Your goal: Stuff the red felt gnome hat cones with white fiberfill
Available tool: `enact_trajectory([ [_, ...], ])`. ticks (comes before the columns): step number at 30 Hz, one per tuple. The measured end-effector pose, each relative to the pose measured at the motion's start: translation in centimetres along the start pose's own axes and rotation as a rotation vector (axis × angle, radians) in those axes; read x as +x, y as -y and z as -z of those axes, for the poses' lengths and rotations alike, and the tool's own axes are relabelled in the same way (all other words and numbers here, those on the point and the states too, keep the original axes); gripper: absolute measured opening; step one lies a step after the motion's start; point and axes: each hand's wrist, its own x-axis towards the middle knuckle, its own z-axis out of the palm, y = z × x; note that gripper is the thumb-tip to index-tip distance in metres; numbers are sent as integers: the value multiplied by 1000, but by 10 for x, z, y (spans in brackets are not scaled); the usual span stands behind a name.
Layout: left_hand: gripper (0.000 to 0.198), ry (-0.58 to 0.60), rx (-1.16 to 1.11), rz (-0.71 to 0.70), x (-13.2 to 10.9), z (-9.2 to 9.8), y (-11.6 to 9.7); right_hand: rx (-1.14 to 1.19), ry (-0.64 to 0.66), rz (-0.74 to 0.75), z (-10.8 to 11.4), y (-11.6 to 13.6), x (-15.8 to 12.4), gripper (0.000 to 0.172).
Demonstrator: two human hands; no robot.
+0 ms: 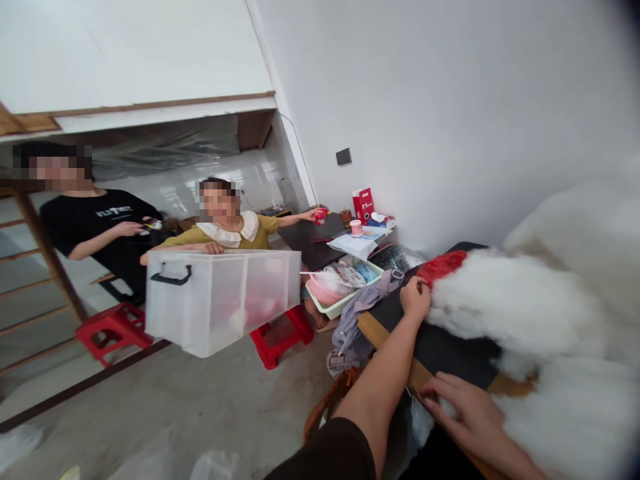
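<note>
White fluffy stuffing (pixel 515 313) billows across the black tabletop (pixel 450 353), edged by red fabric (pixel 443 265); the left hand (pixel 415 299) curls beside it, grip unclear; the right hand (pixel 465 415) lies open against the fluff.

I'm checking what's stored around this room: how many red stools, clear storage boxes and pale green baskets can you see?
Red plastic stools: 2
Clear plastic storage box: 1
Pale green basket: 1
Total: 4

place: bare indoor workroom | concrete floor (pixel 200 407) | white walls (pixel 440 113) | red plastic stools (pixel 113 321)
</note>
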Motion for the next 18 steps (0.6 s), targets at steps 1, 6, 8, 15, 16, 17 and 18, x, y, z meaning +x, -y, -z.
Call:
enact_trajectory([
  [1, 20, 1, -2, 0, 0, 0, -1, -5, 15, -4, 2, 1, 1, 29],
  [6, 20, 6, -18, -4, 0, 4, -3, -42, 55, -28, 1, 6, 4, 29],
  [8, 20, 3, -21, -4, 1, 4, -3, -58, 43, -47, 0, 6, 3, 30],
  [15, 20, -12, -19, -15, 3, -3, 6, -19, 140, -17, 1, -6, 3, 30],
  [16, 20, -14, -18, -14, 4, -4, 8, -13, 138, -11, 1, -7, 4, 29],
  [17, 20, -14, -18, -13, 4, -4, 9, -9, 137, -8, 1, -8, 4, 29],
  [18, 20, -14, -19, -12, 5, -5, 9, -4, 139, -6, 1, -8, 4, 29],
])
